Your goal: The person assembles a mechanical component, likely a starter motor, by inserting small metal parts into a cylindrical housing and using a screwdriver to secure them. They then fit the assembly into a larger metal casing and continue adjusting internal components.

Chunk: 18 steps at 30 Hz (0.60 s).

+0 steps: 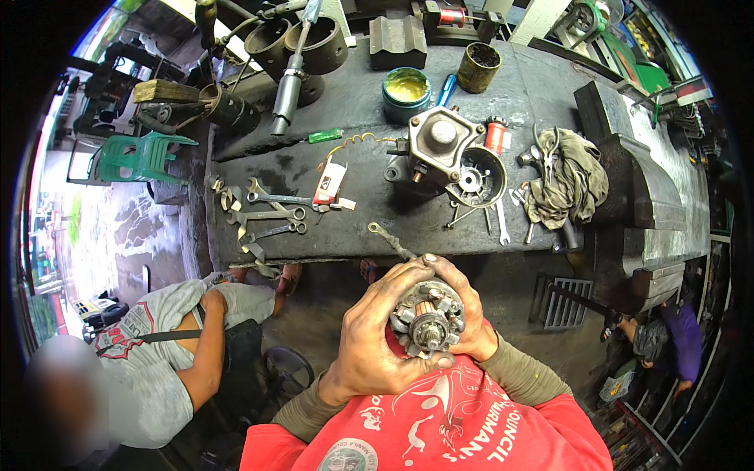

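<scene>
Close to my chest I hold a starter motor body [425, 320], its open end facing up; an armature with a copper commutator and a splined or toothed shaft end shows in its middle. A lead with a ring terminal [390, 239] sticks out from it toward the bench. My left hand [365, 330] wraps round its left side, thumb along the near rim. Round the right side closes my right hand [469, 314], fingertips meeting the left's at the far top. On the bench ahead stand a metal end housing with a solenoid [441, 140] and a round open cover [481, 179].
Spanners [271, 216] lie left on the bench [314, 239], beside a small red-and-white box [331, 182]. A grease tub [406, 93], a rusty can [479, 67] and a grey rag [569, 180] with pliers lie farther right. A person [165, 345] sits at left; another [675, 345] is at right.
</scene>
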Each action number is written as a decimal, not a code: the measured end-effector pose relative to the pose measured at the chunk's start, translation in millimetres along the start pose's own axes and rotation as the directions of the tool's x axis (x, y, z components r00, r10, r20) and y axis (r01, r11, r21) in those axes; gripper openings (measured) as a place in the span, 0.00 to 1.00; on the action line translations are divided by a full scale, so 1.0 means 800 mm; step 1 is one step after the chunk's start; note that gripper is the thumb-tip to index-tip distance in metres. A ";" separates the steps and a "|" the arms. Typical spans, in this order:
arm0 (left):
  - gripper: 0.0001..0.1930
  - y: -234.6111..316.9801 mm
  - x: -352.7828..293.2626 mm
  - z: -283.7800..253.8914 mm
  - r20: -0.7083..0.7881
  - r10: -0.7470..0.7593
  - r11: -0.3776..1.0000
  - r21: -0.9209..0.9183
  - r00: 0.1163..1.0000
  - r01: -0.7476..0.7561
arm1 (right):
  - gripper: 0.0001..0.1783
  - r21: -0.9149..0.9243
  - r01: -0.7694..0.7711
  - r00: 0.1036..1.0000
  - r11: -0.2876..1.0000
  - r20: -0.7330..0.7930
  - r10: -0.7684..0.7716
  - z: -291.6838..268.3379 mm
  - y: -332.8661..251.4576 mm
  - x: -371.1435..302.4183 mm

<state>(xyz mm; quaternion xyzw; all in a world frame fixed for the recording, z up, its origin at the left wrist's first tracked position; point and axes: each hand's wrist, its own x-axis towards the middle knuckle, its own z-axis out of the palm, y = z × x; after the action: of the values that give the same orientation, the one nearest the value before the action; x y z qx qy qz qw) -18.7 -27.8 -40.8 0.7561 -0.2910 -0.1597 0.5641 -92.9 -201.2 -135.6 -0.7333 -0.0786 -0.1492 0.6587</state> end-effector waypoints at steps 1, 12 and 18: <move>0.53 0.000 -0.002 0.001 -0.011 0.005 1.000 -0.003 1.000 -0.005 | 0.61 -0.002 -0.023 1.000 1.000 0.013 0.023 0.000 0.002 -0.002; 0.44 0.009 -0.016 0.026 -0.123 -0.192 0.971 -0.165 0.974 0.171 | 0.67 0.496 -0.359 0.924 0.791 0.065 0.378 0.017 -0.008 -0.023; 0.43 0.016 -0.021 0.035 -0.142 -0.295 0.934 -0.249 0.945 0.255 | 0.67 0.471 -0.364 0.929 0.803 0.119 0.351 0.014 -0.013 -0.028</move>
<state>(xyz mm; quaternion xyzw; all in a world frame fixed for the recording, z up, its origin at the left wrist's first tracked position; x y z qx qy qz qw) -51.0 -41.1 -38.8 0.7309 -0.1105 -0.2018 0.6425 -116.2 -186.9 -133.8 -0.5478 0.0174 0.0116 0.8363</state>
